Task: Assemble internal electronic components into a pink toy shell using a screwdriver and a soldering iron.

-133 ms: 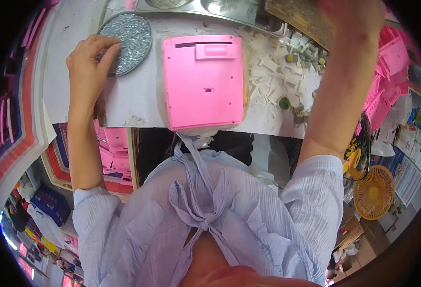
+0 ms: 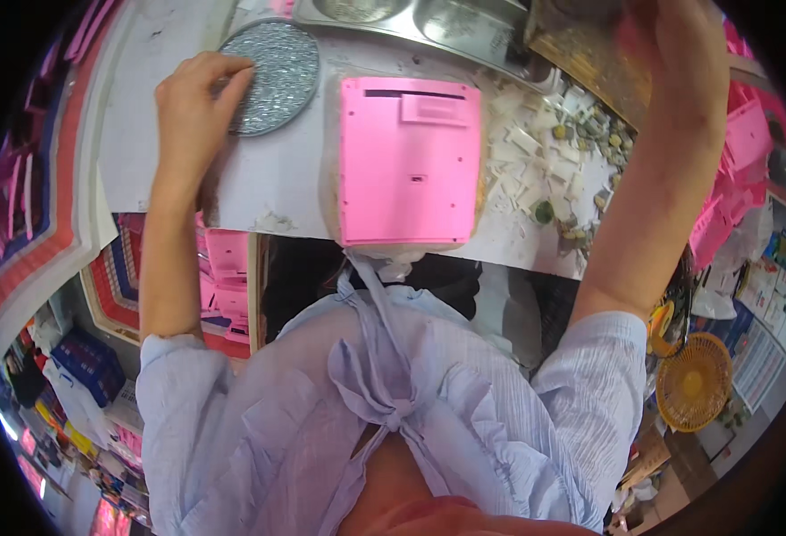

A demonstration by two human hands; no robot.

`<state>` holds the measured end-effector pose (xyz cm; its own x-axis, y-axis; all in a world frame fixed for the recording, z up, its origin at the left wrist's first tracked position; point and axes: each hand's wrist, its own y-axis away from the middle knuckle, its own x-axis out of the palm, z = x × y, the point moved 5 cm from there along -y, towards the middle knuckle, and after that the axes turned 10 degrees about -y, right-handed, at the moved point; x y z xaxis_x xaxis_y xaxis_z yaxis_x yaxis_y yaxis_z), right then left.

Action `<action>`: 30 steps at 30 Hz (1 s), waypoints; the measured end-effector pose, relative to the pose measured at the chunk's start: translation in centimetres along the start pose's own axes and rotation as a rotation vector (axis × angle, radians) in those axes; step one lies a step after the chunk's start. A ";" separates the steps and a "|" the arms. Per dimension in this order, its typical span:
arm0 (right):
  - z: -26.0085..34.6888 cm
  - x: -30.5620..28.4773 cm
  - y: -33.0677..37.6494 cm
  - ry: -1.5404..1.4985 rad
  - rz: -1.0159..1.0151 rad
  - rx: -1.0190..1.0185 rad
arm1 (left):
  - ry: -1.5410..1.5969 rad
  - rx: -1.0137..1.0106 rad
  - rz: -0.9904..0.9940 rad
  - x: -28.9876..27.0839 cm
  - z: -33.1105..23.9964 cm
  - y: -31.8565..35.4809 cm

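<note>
Pink housing [image 2: 406, 192]: flat on white worktop [image 2: 268, 183], straight in front of the person, slot at its far end; apart from both hands.
Round dish [image 2: 318, 71]: just L of the housing's far half, w/ silvery bits [image 2: 284, 80] spread all over it.
L hand [image 2: 194, 103]: L of the housing, thumb & index bent together at the dish's L edge; can't tell from here if a tiny bit's btwn the tips.
R hand [image 2: 686, 27]: beyond the housing & well to its R, blurred, partly cut off; can't tell if it's gripping or loose.
Brown board [image 2: 580, 49]: past the housing's far R corner, nr R hand.
Steel tray [image 2: 428, 40]: beyond the housing, w/ rounded compartments.
White pcs [image 2: 522, 143]: scattered just R of the housing, small greenish lumps mixed in.
Pink parts [image 2: 750, 134]: heaped well R of the housing, past R forearm.
</note>
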<state>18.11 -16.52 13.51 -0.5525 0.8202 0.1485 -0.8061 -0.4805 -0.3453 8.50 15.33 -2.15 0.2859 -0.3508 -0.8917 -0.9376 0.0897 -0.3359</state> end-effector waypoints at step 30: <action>0.3 8.2 12.9 -0.468 0.022 -0.148 | 0.523 0.433 0.100 -0.6 -15.7 6.6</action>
<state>3.12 -16.02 10.57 -0.6321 0.5664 0.5288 -0.7733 -0.4186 -0.4762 -0.98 1.52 0.92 -0.0329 -0.7160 -0.6974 -0.7599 0.4712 -0.4479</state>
